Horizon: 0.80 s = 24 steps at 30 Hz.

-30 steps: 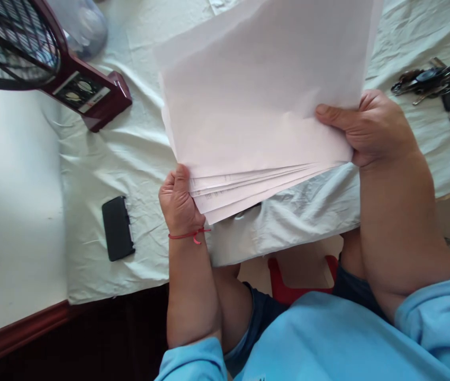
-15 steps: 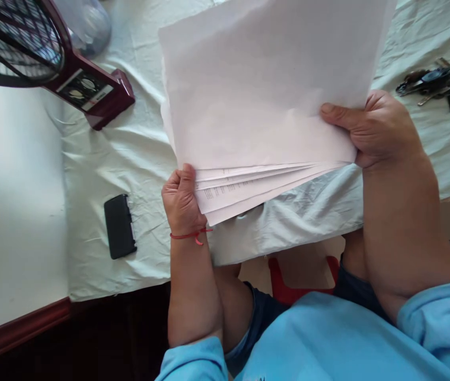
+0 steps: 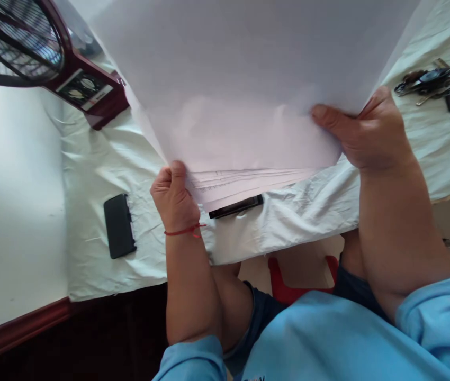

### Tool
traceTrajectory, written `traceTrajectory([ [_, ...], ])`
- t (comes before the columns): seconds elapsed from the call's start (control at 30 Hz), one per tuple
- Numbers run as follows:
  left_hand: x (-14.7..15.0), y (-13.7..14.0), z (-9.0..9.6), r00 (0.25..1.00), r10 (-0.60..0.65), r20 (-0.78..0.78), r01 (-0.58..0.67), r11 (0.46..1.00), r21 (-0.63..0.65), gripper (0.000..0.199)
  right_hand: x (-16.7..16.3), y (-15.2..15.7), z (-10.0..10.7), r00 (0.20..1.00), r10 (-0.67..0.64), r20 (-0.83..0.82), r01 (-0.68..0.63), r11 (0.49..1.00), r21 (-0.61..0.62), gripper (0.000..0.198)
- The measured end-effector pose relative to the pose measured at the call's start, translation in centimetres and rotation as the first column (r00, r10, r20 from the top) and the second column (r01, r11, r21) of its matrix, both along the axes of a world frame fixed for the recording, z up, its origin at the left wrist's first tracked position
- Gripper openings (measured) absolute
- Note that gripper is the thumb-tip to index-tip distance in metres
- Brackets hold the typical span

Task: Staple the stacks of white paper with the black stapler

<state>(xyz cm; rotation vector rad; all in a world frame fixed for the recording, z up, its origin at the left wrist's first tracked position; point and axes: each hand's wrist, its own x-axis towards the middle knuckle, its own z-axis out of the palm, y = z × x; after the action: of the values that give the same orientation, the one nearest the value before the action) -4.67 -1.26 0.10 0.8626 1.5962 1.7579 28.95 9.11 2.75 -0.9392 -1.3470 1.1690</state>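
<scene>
A stack of white paper sheets (image 3: pixel 241 84) is held up above the cloth-covered table, its far part cut off by the top of the view. My left hand (image 3: pixel 175 196), with a red string round the wrist, pinches the stack's near left corner, thumb on top. On the right side, my right hand (image 3: pixel 368 129) grips the sheets with its thumb lying across the upper face. The top sheet looks blank. Lower sheets fan out at the near edge, and some show lines of print too small to read. Both hands' other fingers are mostly hidden beneath the paper.
On the pale tablecloth (image 3: pixel 90 174) lie a black phone-like case (image 3: pixel 119 226), a bunch of keys (image 3: pixel 443 82) and a dark flat object (image 3: pixel 236 206) partly under the paper. A maroon electric racket (image 3: pixel 90 95) stands at left, near a white wall. A red stool (image 3: pixel 300 292) shows below.
The stack has risen toward the camera and its far edge has tilted up, looking larger. Both hands shifted slightly left. The dark flat object under the near edge shows more.
</scene>
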Motion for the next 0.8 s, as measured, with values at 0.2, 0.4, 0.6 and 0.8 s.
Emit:
traceTrajectory([
  [0.2,-0.6,0.9,-0.3,0.996,0.052,-0.066,-0.036,0.974,0.222,0.05,0.1,0.3,-0.7,0.998,-0.01,0.058,0.01,1.0,0.0,0.051],
  [0.4,-1.3,1.2,-1.1,0.997,0.029,-0.076,-0.004,0.95,0.313,0.045,0.0,0.1,-0.5,0.999,0.035,-0.005,-0.035,0.999,0.042,0.059],
  [0.6,-2.1,1.1,-1.6,0.999,-0.035,-0.033,0.044,0.942,0.332,0.041,0.1,-0.2,-0.1,0.997,0.074,-0.015,-0.073,0.995,0.062,0.055],
  [0.8,-2.1,1.2,-1.5,0.993,-0.118,-0.007,0.116,0.963,0.243,0.049,0.0,-0.8,0.7,0.989,0.148,-0.012,-0.149,0.988,-0.046,0.035],
])
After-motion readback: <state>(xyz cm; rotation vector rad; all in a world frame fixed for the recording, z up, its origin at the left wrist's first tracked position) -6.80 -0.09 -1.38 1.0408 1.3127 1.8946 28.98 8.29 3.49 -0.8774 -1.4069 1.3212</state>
